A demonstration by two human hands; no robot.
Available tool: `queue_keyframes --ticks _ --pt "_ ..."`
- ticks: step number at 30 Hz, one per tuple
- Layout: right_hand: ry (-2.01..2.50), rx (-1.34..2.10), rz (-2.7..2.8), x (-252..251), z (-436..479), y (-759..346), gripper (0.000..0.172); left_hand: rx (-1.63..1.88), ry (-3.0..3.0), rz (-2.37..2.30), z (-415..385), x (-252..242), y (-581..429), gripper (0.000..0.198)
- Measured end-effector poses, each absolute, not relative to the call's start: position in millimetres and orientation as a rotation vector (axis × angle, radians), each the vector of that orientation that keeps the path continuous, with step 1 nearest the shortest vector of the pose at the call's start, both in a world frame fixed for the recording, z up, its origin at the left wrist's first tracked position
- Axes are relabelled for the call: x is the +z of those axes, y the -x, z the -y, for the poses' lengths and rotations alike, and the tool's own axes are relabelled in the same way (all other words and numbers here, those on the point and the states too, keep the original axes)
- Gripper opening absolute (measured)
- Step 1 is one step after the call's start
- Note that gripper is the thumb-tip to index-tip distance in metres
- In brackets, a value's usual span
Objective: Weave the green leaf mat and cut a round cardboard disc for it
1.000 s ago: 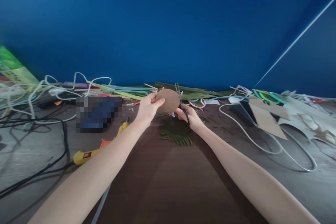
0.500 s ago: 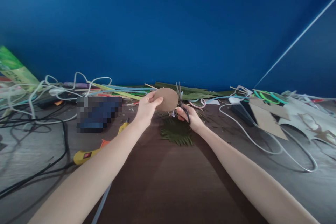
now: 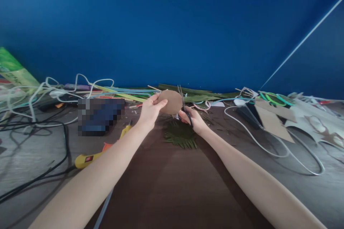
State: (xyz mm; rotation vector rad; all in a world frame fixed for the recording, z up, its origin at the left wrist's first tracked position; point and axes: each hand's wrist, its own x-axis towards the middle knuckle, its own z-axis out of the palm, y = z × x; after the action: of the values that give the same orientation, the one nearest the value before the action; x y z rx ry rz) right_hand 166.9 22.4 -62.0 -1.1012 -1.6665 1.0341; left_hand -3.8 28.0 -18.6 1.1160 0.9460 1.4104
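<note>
My left hand (image 3: 149, 111) pinches the left edge of a round brown cardboard disc (image 3: 171, 101), holding it upright above the table. My right hand (image 3: 194, 120) grips a pair of scissors (image 3: 183, 101) by the dark handles. The blades point up and are set against the disc's right edge. Below the hands lies a pile of dark green fringed strips (image 3: 180, 137) on the brown table (image 3: 172, 186).
A yellow glue gun (image 3: 94, 154) lies left of my left arm, with black cables (image 3: 34, 128) beyond it. Coloured straws and green strips (image 3: 126, 93) line the back. Cardboard pieces (image 3: 274, 120) and white tubing (image 3: 268, 139) lie to the right. A blue wall stands behind.
The scissors' blades have closed a little and shifted slightly left along the disc's edge. The disc turned slightly in my left hand.
</note>
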Motion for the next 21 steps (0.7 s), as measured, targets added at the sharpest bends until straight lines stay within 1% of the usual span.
queue_keyframes --ticks 6,16,21 --pt "1.129 1.024 1.664 -60.5 -20.9 -166.7 0.048 1.410 -1.158 -0.962 -29.2 -20.3 4.9 0.042" --pt "1.310 0.865 1.722 -54.3 -20.4 -168.4 0.050 1.416 -1.140 -0.965 -29.8 -21.6 5.5 0.039" --pt "1.227 0.935 1.639 -57.0 -22.4 -166.7 0.051 1.423 -1.093 -0.944 -30.6 -22.1 4.4 0.040"
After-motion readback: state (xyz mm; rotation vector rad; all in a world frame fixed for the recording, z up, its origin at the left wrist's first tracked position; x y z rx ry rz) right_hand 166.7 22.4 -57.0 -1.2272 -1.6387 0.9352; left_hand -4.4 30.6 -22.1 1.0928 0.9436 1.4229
